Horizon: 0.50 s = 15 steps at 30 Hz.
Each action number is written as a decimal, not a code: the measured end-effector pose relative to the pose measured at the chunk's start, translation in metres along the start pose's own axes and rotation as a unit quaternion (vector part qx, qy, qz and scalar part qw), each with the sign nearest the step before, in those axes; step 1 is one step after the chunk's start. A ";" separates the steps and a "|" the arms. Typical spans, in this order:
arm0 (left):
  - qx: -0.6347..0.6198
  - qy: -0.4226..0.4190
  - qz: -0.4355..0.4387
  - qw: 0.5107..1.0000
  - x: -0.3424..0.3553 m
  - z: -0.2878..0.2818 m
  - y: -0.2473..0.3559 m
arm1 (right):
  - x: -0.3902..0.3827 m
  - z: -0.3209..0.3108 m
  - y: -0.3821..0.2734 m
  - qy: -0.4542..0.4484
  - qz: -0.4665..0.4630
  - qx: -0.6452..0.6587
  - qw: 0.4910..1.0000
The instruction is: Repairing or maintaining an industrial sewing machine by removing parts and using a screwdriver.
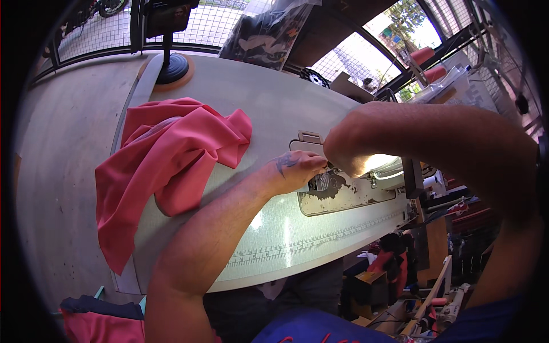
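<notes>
Both my hands meet at the needle area of a sewing machine. My left hand [298,170] reaches in from the left with its thumb and fingers pressed together beside the presser foot [325,181]. Anything pinched there is too small to make out. Just to its right, my right hand [347,140] is curled closed in front of the machine head [389,171], its fingertips mostly hidden; what it holds does not show. Under them lies the worn metal bed plate [360,203], its paint chipped dark. A crumpled pink cloth [177,151] rests on the table at the left, apart from both hands.
The pale sewing table [269,240] carries a printed ruler along its near edge. A phone stand [173,68] stands at the back left. Behind the table are a clear bag of dark fabric [260,43] and red thread cones [426,66]. More pink cloth [103,327] lies at lower left.
</notes>
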<state>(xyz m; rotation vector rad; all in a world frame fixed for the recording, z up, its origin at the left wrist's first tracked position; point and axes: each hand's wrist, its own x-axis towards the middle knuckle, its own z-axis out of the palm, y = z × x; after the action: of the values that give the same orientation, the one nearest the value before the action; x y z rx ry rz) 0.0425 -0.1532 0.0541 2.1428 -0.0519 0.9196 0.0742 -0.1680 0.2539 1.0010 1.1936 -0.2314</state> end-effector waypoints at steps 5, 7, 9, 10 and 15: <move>0.003 0.006 -0.001 1.000 0.000 0.004 -0.004 | -0.008 -0.007 -0.008 0.004 -0.025 -0.008 1.000; 0.003 0.013 0.003 1.000 -0.001 0.006 -0.008 | 0.003 -0.002 -0.008 0.011 0.007 0.054 0.998; 0.015 -0.015 -0.005 1.000 0.000 0.004 -0.009 | 0.015 0.003 -0.006 0.012 -0.002 0.037 0.999; 0.013 -0.014 -0.004 1.000 -0.001 0.004 -0.009 | 0.021 0.005 -0.005 0.014 -0.011 0.020 1.000; 0.002 -0.024 -0.043 0.999 -0.002 -0.002 -0.002 | 0.013 0.002 -0.007 0.058 -0.034 -0.085 0.994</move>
<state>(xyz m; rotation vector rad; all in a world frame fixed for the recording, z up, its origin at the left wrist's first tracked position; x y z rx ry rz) 0.0406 -0.1511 0.0525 2.1526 0.0177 0.8200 0.0764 -0.1690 0.2396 0.8349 1.3311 -0.1232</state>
